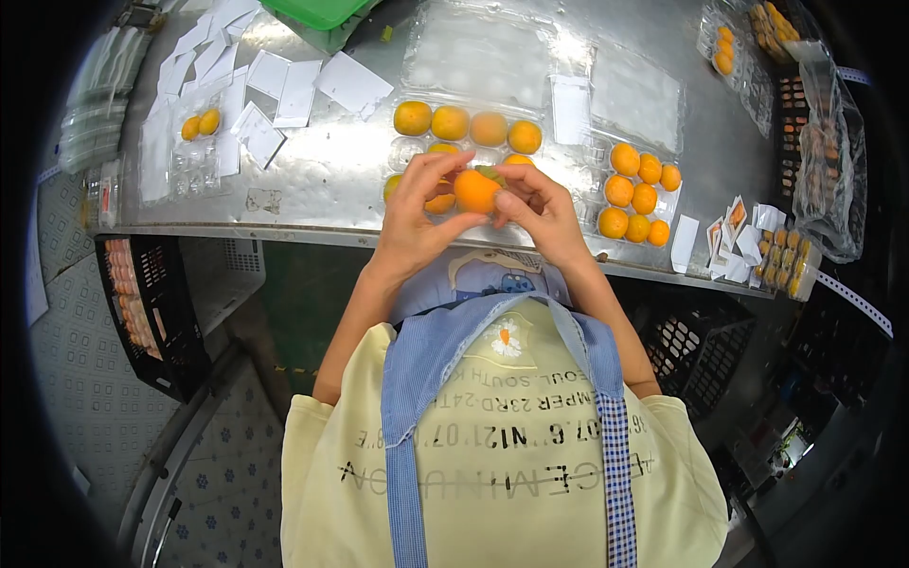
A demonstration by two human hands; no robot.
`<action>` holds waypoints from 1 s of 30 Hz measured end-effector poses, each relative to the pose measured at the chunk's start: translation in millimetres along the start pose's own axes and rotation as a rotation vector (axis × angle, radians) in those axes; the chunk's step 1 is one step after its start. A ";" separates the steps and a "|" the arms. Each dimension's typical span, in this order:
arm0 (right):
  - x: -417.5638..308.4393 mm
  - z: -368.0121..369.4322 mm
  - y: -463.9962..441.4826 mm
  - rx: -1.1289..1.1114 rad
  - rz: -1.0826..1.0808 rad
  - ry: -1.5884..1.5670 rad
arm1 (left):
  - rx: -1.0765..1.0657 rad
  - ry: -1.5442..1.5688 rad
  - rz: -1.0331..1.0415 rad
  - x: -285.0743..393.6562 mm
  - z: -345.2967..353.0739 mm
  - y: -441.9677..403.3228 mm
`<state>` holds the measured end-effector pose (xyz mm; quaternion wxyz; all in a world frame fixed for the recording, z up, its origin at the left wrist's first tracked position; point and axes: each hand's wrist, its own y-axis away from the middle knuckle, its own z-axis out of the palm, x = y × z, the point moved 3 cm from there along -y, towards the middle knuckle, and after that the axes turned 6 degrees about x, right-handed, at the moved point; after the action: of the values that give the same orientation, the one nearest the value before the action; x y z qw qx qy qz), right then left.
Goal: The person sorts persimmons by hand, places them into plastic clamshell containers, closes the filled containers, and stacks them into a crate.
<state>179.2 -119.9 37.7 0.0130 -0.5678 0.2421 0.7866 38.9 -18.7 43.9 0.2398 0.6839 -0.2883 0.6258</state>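
Note:
A round orange fruit is held between both hands above a clear plastic tray. My left hand has its thumb and fingers closed around the fruit's left side. On the other side, my right hand grips it with thumb and fingertips. Something dark green, perhaps a leaf or calyx, shows at the fruit's top by the right fingers. Several fruits sit in the tray's back row; the hands partly cover the ones in front. To the right, another clear tray carries several smaller orange fruits.
White card pieces lie scattered at left beside a clear tray with two fruits. Open lids spread behind. Stacked clear trays stand far left. A green container is at the back. Black crates flank the metal table.

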 end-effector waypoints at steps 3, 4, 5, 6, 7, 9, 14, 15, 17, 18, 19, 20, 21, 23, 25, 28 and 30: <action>2.6 -2.1 1.7 -0.005 -0.055 -0.054 | -0.022 0.015 -0.019 -0.8 2.5 -0.2; 3.7 -2.5 2.4 -0.006 -0.070 -0.062 | -0.030 0.020 -0.023 -1.7 3.5 -0.1; 4.5 -3.1 3.0 -0.006 -0.084 -0.069 | -0.012 -0.012 -0.009 -0.8 4.2 0.1; 5.6 -3.6 3.1 0.005 -0.088 -0.062 | 0.006 -0.042 0.006 0.8 5.4 0.3; 6.8 -3.8 2.7 0.016 -0.091 -0.054 | 0.024 -0.073 0.020 2.3 6.7 0.5; 6.8 -5.4 2.2 0.031 -0.087 -0.046 | 0.042 -0.104 0.040 4.8 8.7 -0.2; 8.4 -9.5 -0.8 0.034 -0.079 -0.063 | 0.060 -0.081 0.045 2.5 10.7 -2.1; 9.6 -10.2 -1.3 0.038 -0.073 -0.059 | 0.064 -0.039 0.030 -1.8 12.1 -1.9; 11.6 -11.4 -2.1 0.048 -0.063 -0.053 | 0.065 0.058 -0.019 -5.7 13.9 -1.2; 11.5 -12.2 -2.4 0.067 -0.038 -0.051 | 0.062 0.113 -0.052 -6.4 14.9 -0.4; 10.9 -13.3 -2.7 0.086 -0.013 -0.049 | 0.060 0.168 -0.086 -7.6 15.9 0.1; 10.8 -14.6 -2.9 0.105 0.013 -0.048 | 0.052 0.210 -0.098 -9.0 17.1 0.3; 10.9 -16.0 -3.6 0.102 0.013 -0.030 | 0.044 0.252 -0.110 -11.0 18.1 0.6; 12.5 -18.4 -5.2 0.096 0.012 0.004 | 0.035 0.286 -0.128 -14.3 19.1 1.2; 15.1 -19.0 -5.7 0.107 0.007 0.011 | 0.033 0.270 -0.142 -17.2 19.7 1.5; 14.2 -17.8 -5.9 0.121 0.022 0.014 | 0.054 0.228 -0.193 -23.5 20.4 3.2; 10.1 -17.1 -5.8 0.143 0.021 0.002 | 0.130 0.512 -0.339 -30.8 20.2 3.5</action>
<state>192.5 -124.1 22.4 0.0451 -0.5639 0.3038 0.7666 49.5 -32.2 11.1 0.3614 0.5564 -0.0597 0.7458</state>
